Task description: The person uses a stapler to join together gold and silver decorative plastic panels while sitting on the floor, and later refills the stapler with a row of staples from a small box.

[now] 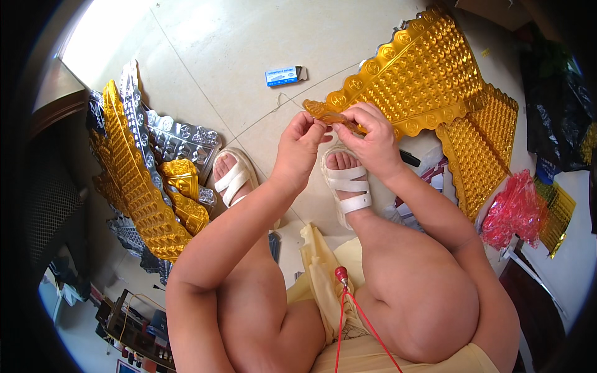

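Note:
A large gold embossed foil sheet (410,68) with a scalloped edge stretches from my hands toward the far right. Its near left corner is bunched between my two hands, above my sandalled feet. My left hand (303,144) is closed in a pinch at the tip of that corner; the exact spot between thumb and finger is hidden. Just right of it, my right hand (370,133) has thumb and fingers closed on the sheet's lower edge. Beneath the far part lies a second gold foil sheet (479,149).
Gold and silver embossed foil pieces (140,193) stand piled at the left. A small blue-and-white box (283,76) lies on the tiled floor (211,43). Crumpled red plastic (515,211) and a black plastic bag (553,105) are at the right. A red cord (343,301) hangs before me.

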Demonstrator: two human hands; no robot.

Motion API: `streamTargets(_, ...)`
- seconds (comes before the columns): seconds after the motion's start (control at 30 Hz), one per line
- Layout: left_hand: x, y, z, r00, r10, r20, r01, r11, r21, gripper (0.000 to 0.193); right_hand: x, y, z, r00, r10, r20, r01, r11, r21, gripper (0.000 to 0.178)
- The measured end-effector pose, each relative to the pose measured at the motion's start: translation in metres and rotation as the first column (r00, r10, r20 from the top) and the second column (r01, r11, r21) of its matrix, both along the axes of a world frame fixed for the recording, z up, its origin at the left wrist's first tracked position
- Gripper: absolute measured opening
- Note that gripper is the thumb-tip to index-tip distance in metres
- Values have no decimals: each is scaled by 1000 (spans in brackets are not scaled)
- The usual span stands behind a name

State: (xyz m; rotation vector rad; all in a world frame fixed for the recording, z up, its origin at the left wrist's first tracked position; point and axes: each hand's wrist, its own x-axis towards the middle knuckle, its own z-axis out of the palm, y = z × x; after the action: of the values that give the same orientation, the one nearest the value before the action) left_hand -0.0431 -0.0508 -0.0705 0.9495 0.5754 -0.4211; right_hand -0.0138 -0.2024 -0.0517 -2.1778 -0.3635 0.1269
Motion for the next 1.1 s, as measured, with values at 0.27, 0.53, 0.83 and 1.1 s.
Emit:
streamTargets(0.27,3,2,0,999,27,19,-26,999,-39,17,1,6,8,999,-51,6,51,998,-45,14)
streamTargets(0.53,6,4,5,990,-137,-40,133,988,-78,12,2,-1,-3,989,-103,-108,108,993,42,15)
streamTargets(0.83,4,5,2,965,-226,133,181,941,285,10,4,2,0,985,-96,-141,105,993,61,16)
streamTargets(1.1,13,7,6,997,-48,68,40,993,113,6,5,1,-2,987,-115,-115,123,990,69,18)
